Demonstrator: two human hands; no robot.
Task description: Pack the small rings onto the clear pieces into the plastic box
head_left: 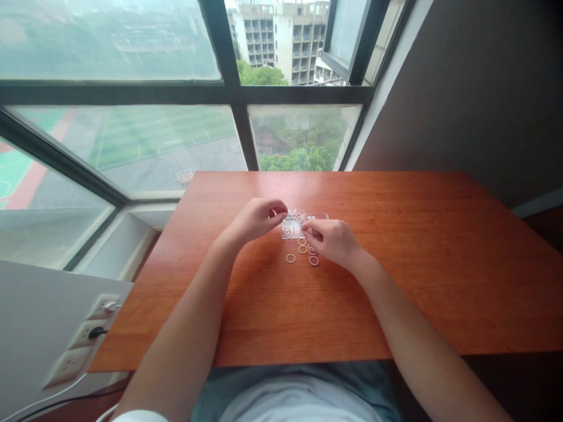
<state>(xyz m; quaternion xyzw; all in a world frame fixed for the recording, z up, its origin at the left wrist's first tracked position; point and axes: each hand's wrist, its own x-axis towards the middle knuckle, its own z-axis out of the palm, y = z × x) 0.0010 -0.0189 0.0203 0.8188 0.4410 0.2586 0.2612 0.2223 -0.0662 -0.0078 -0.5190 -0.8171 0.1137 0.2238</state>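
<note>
A small clear plastic box with compartments sits on the table, several thin rings inside it. My left hand is at its back left corner, thumb and fingers pinched together. What those fingertips grip is too small to make out. Over the box's right side, my right hand also has its fingers closed in a pinch, its contents unclear. In front of the box lie a separate yellow ring, more yellow rings and a purple ring. Further purple rings are partly hidden by my right fingers.
The clear lid lies to the box's right, partly behind my right hand. All this rests on a reddish-brown wooden table. Windows stand behind it, with a dark wall at right. Sockets with plugs are at lower left.
</note>
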